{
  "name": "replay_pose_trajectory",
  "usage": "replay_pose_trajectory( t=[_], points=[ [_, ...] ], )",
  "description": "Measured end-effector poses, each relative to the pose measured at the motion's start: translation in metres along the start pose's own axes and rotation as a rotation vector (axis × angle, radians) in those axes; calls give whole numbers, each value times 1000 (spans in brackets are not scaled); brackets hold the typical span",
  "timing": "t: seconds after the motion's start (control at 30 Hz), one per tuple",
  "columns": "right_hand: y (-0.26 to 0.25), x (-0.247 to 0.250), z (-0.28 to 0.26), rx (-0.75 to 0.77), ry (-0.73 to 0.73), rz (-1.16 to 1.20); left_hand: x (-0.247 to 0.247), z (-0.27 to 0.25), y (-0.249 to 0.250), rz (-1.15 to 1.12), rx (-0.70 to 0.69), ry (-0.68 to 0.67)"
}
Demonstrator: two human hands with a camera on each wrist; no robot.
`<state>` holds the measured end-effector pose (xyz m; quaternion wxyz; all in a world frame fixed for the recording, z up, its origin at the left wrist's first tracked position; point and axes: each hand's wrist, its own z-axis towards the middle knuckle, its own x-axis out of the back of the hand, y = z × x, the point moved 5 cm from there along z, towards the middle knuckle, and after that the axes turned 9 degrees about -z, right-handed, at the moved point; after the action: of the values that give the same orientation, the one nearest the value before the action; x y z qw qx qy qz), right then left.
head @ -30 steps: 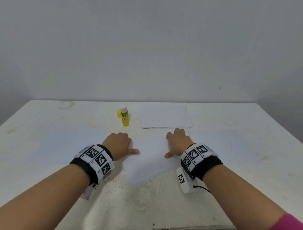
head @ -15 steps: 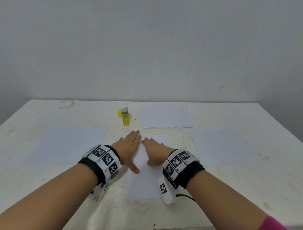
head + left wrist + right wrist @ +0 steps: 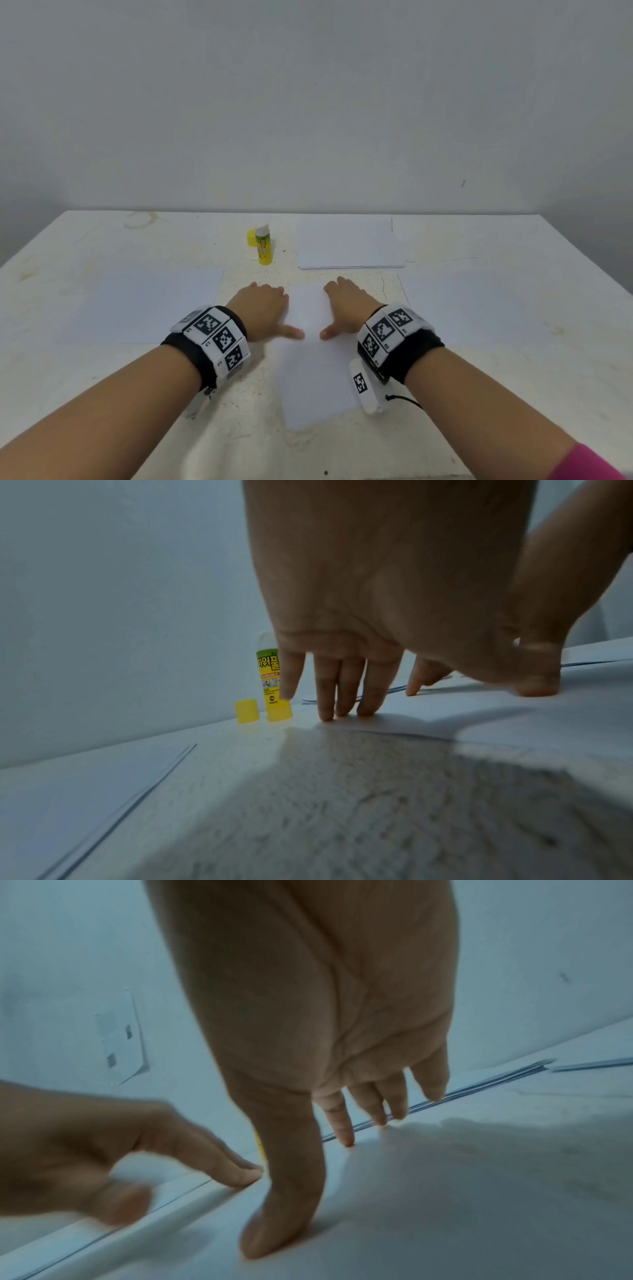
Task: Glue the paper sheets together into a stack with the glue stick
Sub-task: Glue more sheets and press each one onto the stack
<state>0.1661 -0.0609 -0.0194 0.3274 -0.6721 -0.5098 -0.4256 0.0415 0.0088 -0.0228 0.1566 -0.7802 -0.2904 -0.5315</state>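
Yellow cap [image 3: 251,238] apparently touching uncapped glue stick [image 3: 264,247]

surface: white table [image 3: 513,377] is carrying all | far edge: glue stick [image 3: 264,248] is standing upright, yellow cap [image 3: 250,237] just beside, paper stack [image 3: 347,244] lying right | middle: centre sheet [image 3: 313,377] | left edge: left sheet [image 3: 147,303] | right edge: right sheet [image 3: 479,305]
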Motion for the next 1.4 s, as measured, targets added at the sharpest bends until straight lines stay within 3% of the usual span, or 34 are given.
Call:
replay_pose_trajectory(
  t=[0.1, 0.2, 0.3, 0.43, 0.87, 1.17, 1.4],
  points=[
    [-9, 1, -5, -43, 63, -184, 15, -2, -2, 124, 54, 134],
    [-29, -2, -9, 24, 116, -228, 11, 2, -8, 89, -23, 166],
    [-41, -9, -4, 131, 94, -139, -8, 1, -10, -45, -94, -4],
    [-38, -17, 2, 202, -54, -81, -25, -4, -12, -92, 6, -191],
    [73, -26, -17, 36, -232, -97, -21, -7, -24, -115, -15, -218],
    [66, -15, -26, -12, -50, 17, -30, -3, -29, -164, 33, -274],
    [72, -6, -38, -33, 295, 610, -31, -4, -29, -170, 41, -257]
  ],
)
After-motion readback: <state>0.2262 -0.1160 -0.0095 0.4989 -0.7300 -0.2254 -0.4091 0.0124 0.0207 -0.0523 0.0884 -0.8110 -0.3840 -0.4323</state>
